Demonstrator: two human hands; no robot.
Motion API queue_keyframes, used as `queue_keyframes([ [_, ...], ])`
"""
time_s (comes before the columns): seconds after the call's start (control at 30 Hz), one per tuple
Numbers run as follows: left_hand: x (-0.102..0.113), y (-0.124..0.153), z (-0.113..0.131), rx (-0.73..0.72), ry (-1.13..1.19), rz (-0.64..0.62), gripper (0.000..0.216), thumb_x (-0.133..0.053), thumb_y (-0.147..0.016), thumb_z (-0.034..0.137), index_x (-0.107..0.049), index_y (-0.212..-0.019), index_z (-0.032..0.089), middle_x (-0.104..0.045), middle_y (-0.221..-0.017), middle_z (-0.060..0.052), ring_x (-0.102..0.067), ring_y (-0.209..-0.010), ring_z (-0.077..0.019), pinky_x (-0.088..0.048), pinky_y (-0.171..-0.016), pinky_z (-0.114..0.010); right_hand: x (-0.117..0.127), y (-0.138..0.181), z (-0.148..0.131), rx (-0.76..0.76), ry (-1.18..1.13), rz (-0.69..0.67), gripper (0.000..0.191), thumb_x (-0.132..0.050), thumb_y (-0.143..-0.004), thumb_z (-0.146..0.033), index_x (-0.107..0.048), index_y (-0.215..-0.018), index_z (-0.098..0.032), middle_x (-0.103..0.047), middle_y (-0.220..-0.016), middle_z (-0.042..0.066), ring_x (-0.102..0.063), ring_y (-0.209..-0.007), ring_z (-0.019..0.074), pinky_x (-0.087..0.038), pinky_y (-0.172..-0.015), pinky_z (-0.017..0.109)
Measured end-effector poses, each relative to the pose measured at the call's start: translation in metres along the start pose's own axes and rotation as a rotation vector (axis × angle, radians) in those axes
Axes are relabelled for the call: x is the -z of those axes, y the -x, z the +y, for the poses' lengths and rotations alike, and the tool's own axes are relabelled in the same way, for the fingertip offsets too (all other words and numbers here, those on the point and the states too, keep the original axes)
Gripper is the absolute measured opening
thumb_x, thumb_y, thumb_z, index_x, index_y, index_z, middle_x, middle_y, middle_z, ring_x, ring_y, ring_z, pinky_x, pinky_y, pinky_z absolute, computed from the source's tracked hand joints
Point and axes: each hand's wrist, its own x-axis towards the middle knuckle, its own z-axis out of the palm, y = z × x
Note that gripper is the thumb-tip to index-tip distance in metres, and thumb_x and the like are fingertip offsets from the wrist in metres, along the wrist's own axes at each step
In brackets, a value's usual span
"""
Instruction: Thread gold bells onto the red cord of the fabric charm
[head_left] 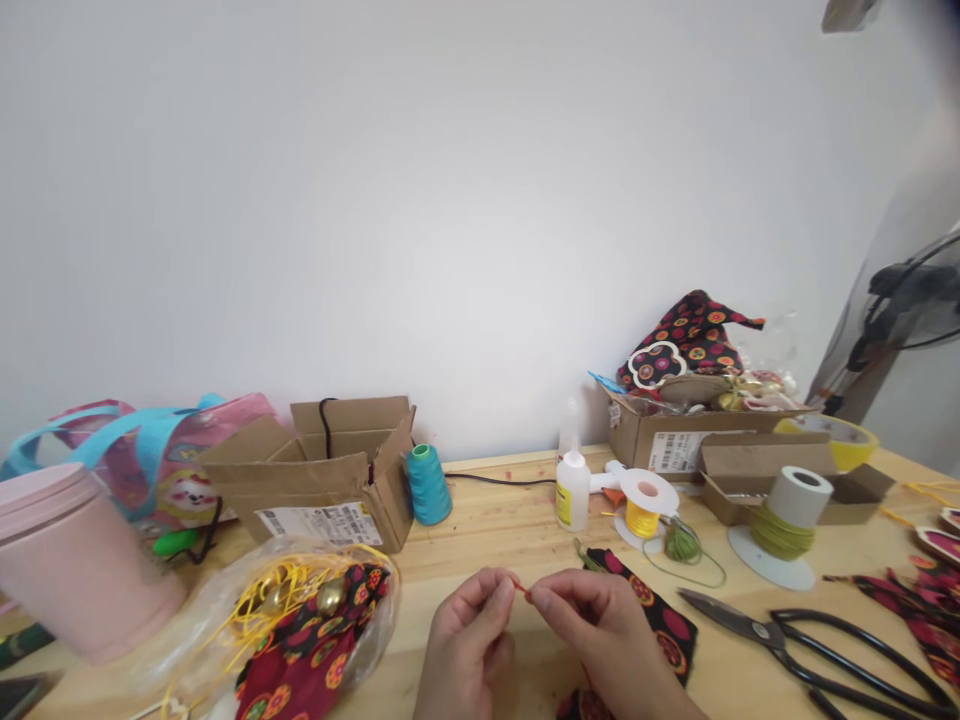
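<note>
Low over the front of the wooden table, my left hand [474, 632] and my right hand [596, 628] face each other, fingertips pinched. Between them runs a short thin red cord [522, 589], gripped at both ends; its tips are hidden by my fingers. Behind and partly under my right hand lies a black patterned fabric strip [664, 622] with a green cord at its top. Large black-handled scissors [780, 635] rest to the right of that hand, blades partly apart. Left of my left hand, a plastic bag holds yellow cords, gold bells [330, 598] and patterned fabric [300, 650].
A pink bin [82, 570], an open cardboard box [315, 490] and a teal thread cone [429, 487] stand left. Further right are a glue bottle [572, 490], a yellow cord spool [643, 505], a green cord spool [784, 530] and a filled carton [637, 435] against the wall.
</note>
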Motion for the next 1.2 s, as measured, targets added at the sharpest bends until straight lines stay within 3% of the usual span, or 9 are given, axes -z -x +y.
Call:
queue_keyframes([
  [0.2,0.001,0.001,0.002,0.008,0.019,0.048,0.031,-0.07,-0.051,0.039,-0.067,-0.071,0.016,-0.03,-0.043,0.01,-0.02,-0.036,-0.0018,-0.017,-0.035,-0.013,0.002,-0.002,0.004,-0.032,-0.1,0.038,0.027,-0.058,-0.07,-0.038,-0.066,-0.062,-0.014,-0.062,-0.058,0.003,-0.051,-0.055,0.0144,-0.038,-0.051,0.022],
  [0.4,-0.002,0.004,0.002,-0.013,-0.06,-0.081,0.041,-0.071,-0.05,0.04,-0.067,-0.083,0.017,-0.035,-0.044,0.009,-0.02,-0.037,-0.0011,-0.014,-0.036,-0.014,0.001,-0.003,0.013,-0.053,-0.252,-0.001,0.026,-0.061,-0.067,-0.039,-0.068,-0.064,-0.015,-0.065,-0.061,0.003,-0.055,-0.061,0.0148,-0.042,-0.059,0.023],
  [0.63,0.0,0.002,-0.001,-0.096,-0.025,-0.087,0.019,-0.071,-0.052,0.033,-0.066,-0.056,0.015,-0.038,-0.048,0.007,-0.02,-0.037,-0.0011,-0.014,-0.036,-0.016,-0.001,0.0,0.006,-0.124,-0.302,-0.094,0.026,-0.063,-0.065,-0.04,-0.068,-0.061,-0.014,-0.061,-0.054,0.0,-0.048,-0.05,0.0094,-0.036,-0.048,0.018],
  [0.77,0.003,0.0,0.0,-0.112,0.048,-0.082,0.022,-0.074,-0.048,0.026,-0.057,-0.042,0.013,-0.032,-0.044,0.009,-0.017,-0.037,-0.0013,-0.015,-0.035,-0.015,-0.002,0.002,0.002,-0.154,-0.294,-0.094,0.029,-0.064,-0.063,-0.041,-0.066,-0.056,-0.013,-0.05,-0.043,-0.003,-0.038,-0.042,0.0063,-0.03,-0.041,0.017],
  [0.87,0.001,0.0,0.001,-0.107,0.035,-0.107,0.022,-0.073,-0.05,0.025,-0.056,-0.043,0.014,-0.031,-0.043,0.01,-0.018,-0.037,-0.0015,-0.018,-0.036,-0.015,-0.002,0.002,0.001,-0.139,-0.323,-0.104,0.026,-0.065,-0.062,-0.04,-0.068,-0.06,-0.014,-0.054,-0.047,-0.002,-0.042,-0.045,0.008,-0.032,-0.043,0.018],
  [1.03,0.0,0.0,-0.001,-0.092,-0.004,-0.134,0.018,-0.07,-0.056,0.029,-0.063,-0.055,0.013,-0.035,-0.045,0.009,-0.02,-0.036,0.0,-0.018,-0.034,-0.013,0.001,0.001,-0.001,-0.053,-0.244,-0.091,0.023,-0.062,-0.065,-0.038,-0.07,-0.066,-0.016,-0.062,-0.055,0.001,-0.05,-0.056,0.0139,-0.038,-0.052,0.022],
  [1.13,0.004,-0.002,0.0,-0.049,0.137,-0.078,0.017,-0.067,-0.061,0.029,-0.064,-0.064,0.012,-0.032,-0.04,0.01,-0.023,-0.033,0.0,-0.019,-0.032,-0.011,0.002,0.001,0.0,-0.033,-0.15,-0.031,0.023,-0.062,-0.066,-0.036,-0.069,-0.062,-0.015,-0.059,-0.052,0.001,-0.047,-0.051,0.0123,-0.036,-0.048,0.021],
  [1.2,0.007,-0.003,0.003,-0.049,0.256,-0.023,0.016,-0.06,-0.069,0.026,-0.064,-0.073,0.011,-0.038,-0.043,0.008,-0.032,-0.035,-0.0014,-0.026,-0.034,-0.011,0.003,0.001,0.002,-0.049,-0.142,-0.01,0.024,-0.061,-0.066,-0.037,-0.067,-0.06,-0.014,-0.058,-0.051,0.0,-0.046,-0.049,0.0114,-0.035,-0.045,0.02],
])
